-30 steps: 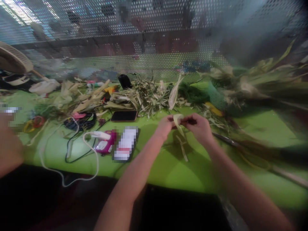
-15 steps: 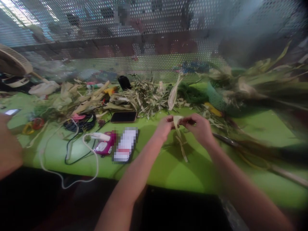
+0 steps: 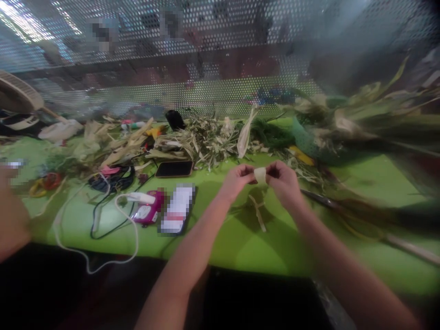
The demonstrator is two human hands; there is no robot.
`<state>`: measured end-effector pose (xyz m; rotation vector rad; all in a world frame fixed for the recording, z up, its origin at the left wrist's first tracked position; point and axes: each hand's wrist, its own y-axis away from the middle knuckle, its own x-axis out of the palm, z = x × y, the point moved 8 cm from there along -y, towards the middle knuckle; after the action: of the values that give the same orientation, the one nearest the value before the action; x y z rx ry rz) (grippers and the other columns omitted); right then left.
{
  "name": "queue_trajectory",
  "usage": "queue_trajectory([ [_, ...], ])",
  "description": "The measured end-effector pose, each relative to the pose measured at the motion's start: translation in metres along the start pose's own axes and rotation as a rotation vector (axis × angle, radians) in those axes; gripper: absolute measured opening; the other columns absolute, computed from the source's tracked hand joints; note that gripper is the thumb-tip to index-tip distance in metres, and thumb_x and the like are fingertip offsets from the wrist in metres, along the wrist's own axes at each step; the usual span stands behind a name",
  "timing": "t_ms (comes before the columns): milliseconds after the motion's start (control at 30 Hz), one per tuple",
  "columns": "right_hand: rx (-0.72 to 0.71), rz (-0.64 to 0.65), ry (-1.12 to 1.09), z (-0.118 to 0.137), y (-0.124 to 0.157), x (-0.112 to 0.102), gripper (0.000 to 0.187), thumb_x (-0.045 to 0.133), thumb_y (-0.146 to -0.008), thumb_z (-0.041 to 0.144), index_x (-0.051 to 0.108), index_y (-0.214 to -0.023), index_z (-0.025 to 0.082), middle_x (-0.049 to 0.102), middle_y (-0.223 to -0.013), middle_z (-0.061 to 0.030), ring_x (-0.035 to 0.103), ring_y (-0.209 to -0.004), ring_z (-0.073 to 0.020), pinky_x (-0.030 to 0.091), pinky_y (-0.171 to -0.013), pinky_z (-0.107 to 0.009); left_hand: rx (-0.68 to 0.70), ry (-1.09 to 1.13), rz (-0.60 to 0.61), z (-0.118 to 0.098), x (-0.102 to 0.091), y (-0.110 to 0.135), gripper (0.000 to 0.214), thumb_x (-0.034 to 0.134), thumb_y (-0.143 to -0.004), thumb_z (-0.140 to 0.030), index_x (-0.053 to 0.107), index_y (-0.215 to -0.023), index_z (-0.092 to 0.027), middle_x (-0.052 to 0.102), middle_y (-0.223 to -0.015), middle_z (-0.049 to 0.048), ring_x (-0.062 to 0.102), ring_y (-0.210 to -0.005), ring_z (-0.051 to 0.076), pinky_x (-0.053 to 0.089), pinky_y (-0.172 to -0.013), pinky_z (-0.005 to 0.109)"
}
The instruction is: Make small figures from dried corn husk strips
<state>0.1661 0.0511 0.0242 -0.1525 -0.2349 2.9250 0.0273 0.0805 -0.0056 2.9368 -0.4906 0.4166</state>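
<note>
A pale strip of corn husk [image 3: 260,174] is stretched between my hands above the green table [image 3: 220,247]. My left hand [image 3: 240,178] pinches its left end, and my right hand [image 3: 280,178] grips the other end with the fingertips. Below them on the tabletop lies a thin, branching piece of husk [image 3: 257,211]. Beyond my hands a longer dried husk [image 3: 245,137] leans against a heap of shredded husk [image 3: 208,140].
To the left lie a phone with a lit screen [image 3: 177,210], a dark phone [image 3: 174,169], a purple power strip [image 3: 149,207] and a white cable [image 3: 113,262]. Scissors [image 3: 319,198] rest at right near a green basket [image 3: 305,137]. Another person's arm [image 3: 12,211] shows at far left.
The strip hung folded down from my fingers before; now it is short and taut between both hands. My right hand stays pinched at its end.
</note>
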Motion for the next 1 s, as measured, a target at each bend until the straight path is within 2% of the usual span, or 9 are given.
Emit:
queue_trajectory([
  [167,-0.015,0.065,0.011,0.004,0.001,0.005,0.015,0.074,-0.063,0.027,0.066,-0.073,0.019,0.066,-0.069,-0.0005,0.058,-0.063,-0.0141,0.048,-0.061,-0.028,-0.044,0.067,-0.064,0.005,-0.006,-0.001,0.022,0.079,-0.057,-0.016,0.067,-0.075,-0.013,0.065,-0.068,-0.0007,0.057,-0.061,0.008,0.046,-0.064,0.023],
  [267,-0.073,0.114,0.076,0.014,0.003,0.007,0.013,0.074,-0.069,0.028,0.073,-0.078,0.02,0.072,-0.077,-0.0033,0.065,-0.07,-0.0168,0.053,-0.068,-0.032,-0.079,0.106,-0.11,0.01,-0.011,-0.001,0.025,0.082,-0.055,-0.018,0.067,-0.075,-0.013,0.064,-0.068,-0.001,0.055,-0.061,0.007,0.044,-0.062,0.021],
  [400,-0.164,0.154,0.197,0.024,0.005,0.006,0.012,0.073,-0.073,0.028,0.076,-0.083,0.022,0.075,-0.082,-0.0043,0.067,-0.072,-0.0183,0.055,-0.07,-0.033,-0.087,0.104,-0.119,0.014,-0.015,-0.002,0.025,0.082,-0.056,-0.02,0.068,-0.075,-0.013,0.065,-0.07,-0.0006,0.055,-0.062,0.007,0.045,-0.063,0.021],
  [567,-0.216,0.138,0.309,0.023,0.002,0.002,0.01,0.073,-0.075,0.028,0.076,-0.082,0.021,0.074,-0.079,-0.003,0.065,-0.069,-0.0172,0.052,-0.066,-0.029,-0.025,-0.017,-0.057,0.006,-0.013,-0.001,0.02,0.078,-0.064,-0.023,0.069,-0.079,-0.013,0.066,-0.072,0.0008,0.057,-0.063,0.009,0.047,-0.066,0.024],
  [767,-0.254,0.1,0.423,0.018,-0.001,0.0,0.01,0.061,-0.074,0.019,0.07,-0.076,0.019,0.068,-0.071,-0.0006,0.059,-0.064,-0.0149,0.043,-0.061,-0.026,-0.018,-0.004,-0.021,0.0,-0.007,0.001,0.018,0.076,-0.066,-0.021,0.066,-0.078,-0.012,0.067,-0.071,0.0012,0.062,-0.062,0.01,0.052,-0.071,0.027],
  [1000,-0.187,0.082,0.374,0.012,0.0,0.0,0.007,0.057,-0.073,0.022,0.063,-0.074,0.018,0.063,-0.068,0.0003,0.053,-0.062,-0.0136,0.039,-0.058,-0.024,0.02,-0.048,0.004,-0.005,-0.001,0.004,0.016,0.075,-0.071,-0.022,0.067,-0.08,-0.012,0.068,-0.072,0.002,0.064,-0.064,0.011,0.053,-0.074,0.029],
])
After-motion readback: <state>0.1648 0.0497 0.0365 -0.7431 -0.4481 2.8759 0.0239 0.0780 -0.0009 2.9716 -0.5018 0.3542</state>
